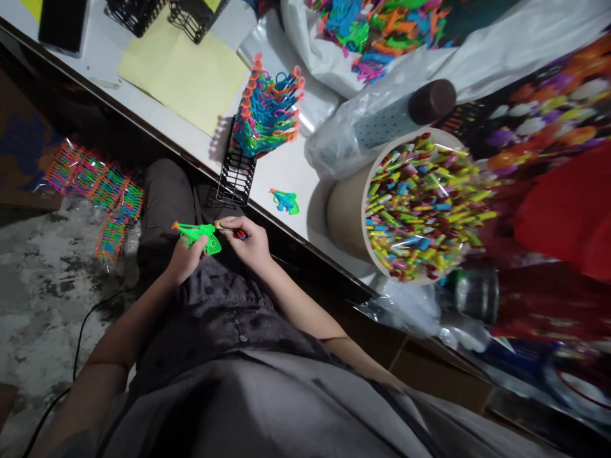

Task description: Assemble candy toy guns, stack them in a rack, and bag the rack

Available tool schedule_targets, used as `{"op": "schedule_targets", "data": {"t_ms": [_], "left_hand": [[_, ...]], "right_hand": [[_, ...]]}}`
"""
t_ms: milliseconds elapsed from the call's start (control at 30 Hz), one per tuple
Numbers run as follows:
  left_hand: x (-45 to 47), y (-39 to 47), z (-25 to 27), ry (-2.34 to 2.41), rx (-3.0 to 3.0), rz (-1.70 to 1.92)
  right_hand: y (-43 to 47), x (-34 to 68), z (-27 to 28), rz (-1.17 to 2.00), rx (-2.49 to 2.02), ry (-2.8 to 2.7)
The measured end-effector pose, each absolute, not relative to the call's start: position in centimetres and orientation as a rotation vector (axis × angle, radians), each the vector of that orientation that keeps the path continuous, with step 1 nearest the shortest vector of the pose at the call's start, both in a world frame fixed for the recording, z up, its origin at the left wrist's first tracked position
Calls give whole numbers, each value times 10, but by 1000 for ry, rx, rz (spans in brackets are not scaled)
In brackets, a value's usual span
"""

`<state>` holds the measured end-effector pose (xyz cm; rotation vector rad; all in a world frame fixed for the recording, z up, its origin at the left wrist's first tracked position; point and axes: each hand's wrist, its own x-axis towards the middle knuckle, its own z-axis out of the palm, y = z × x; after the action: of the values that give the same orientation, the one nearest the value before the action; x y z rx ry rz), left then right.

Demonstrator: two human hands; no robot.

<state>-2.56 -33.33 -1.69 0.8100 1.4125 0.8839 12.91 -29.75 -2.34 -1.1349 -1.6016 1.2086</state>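
Observation:
My left hand [189, 257] is closed around a green toy gun [212, 244] with an orange tip, held above my lap. At the gun's back end, my right hand [251, 243] pinches a small piece, partly hidden by the fingers. Something red shows between that hand's other fingers. On the white table lies another toy gun [286, 201], blue and green with an orange tip. Beyond it, a black wire rack [236, 178] holds several colourful toy guns [267, 124] standing in rows.
A beige bucket [346, 213] of small coloured sticks stands to the right. Behind are a white sack [305, 41] of coloured parts and a plastic-wrapped cylinder [386, 127]. Yellow paper [184, 76] lies on the table; bagged toys [102, 181] lie at left.

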Motion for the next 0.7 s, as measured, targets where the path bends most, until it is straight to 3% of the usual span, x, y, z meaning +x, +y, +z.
{"op": "schedule_targets", "data": {"t_ms": [467,700], "left_hand": [[-18,-340,-33,1333,467,977],[-17,-323,-34,1340,551,852]], "right_hand": [[-300,141,-17,1150,-1023,-1906],[-288,158,-17,1158,-1104,-2143]]}}
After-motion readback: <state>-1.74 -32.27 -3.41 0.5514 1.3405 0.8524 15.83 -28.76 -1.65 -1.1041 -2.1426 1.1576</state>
